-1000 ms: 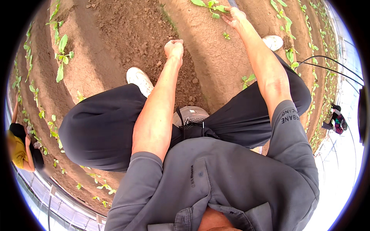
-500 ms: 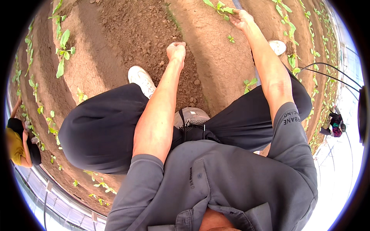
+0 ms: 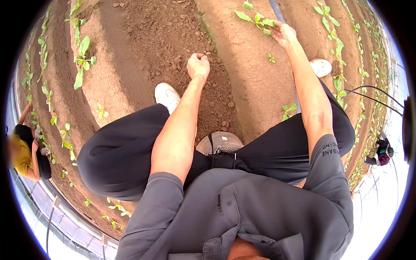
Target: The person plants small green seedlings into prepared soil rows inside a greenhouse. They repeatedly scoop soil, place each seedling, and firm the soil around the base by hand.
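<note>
My left hand (image 3: 198, 66) is closed in a fist over the loose brown soil of the furrow (image 3: 169, 47). What lies inside its fingers, if anything, is hidden. Farther out on the right, my right hand (image 3: 284, 35) has its fingers drawn together at a leaf of a green seedling (image 3: 259, 20) growing from the raised soil bed. Its fingertips meet the leaf's right edge; a firm grip looks likely. Below this plant stands a much smaller seedling (image 3: 271, 58), untouched.
Several rows of seedlings (image 3: 82, 60) run along the beds on both sides. A grey strip (image 3: 277, 11) lies beside the right bed. My shoes (image 3: 167, 96) stand on the soil. One person in yellow (image 3: 26, 160) is at far left, another (image 3: 382, 151) at far right. Black cables (image 3: 372, 89) arch at right.
The whole view has shifted, so the ground appears lower and farther right. My right hand stays at the seedling's leaf. My left fist has moved slightly left over the soil.
</note>
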Available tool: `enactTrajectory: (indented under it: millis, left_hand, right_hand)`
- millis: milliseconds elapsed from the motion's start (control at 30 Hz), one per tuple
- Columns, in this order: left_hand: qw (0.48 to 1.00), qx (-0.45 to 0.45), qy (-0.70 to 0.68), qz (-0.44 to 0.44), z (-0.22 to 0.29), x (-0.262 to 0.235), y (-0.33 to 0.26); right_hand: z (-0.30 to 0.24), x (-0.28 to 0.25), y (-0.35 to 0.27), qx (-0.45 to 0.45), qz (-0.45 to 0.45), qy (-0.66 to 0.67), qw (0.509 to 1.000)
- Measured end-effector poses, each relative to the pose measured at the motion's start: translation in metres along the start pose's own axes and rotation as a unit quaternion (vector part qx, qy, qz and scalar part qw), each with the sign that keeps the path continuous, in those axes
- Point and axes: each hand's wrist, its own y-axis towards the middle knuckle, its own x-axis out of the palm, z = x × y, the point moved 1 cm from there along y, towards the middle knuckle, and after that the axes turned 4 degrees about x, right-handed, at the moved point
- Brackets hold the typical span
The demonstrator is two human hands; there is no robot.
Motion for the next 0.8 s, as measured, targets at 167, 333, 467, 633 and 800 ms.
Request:
enactTrajectory:
  millis: [167, 333, 467, 633, 800]
  left_hand:
    - [0.977, 0.129, 0.12, 0.12, 0.005, -0.046, 0.052]
    - [0.936, 0.18, 0.254, 0.161, 0.022, -0.098, 0.123]
    - [0.872, 0.211, 0.42, 0.14, 0.039, -0.138, 0.191]
    - [0.84, 0.254, 0.466, 0.109, 0.054, -0.165, 0.263]
    - [0.809, 0.265, 0.516, 0.095, 0.069, -0.15, 0.307]
  right_hand:
    - [0.009, 0.005, -0.005, -0.019, -0.007, -0.005, 1.0]
    - [0.013, 0.002, -0.008, -0.049, -0.009, -0.021, 0.999]
    - [0.016, 0.002, -0.016, -0.062, -0.009, -0.004, 0.998]
    - [0.019, 0.005, -0.022, -0.068, 0.014, 0.025, 0.997]
    - [0.021, 0.004, -0.025, -0.071, 0.029, 0.03, 0.997]
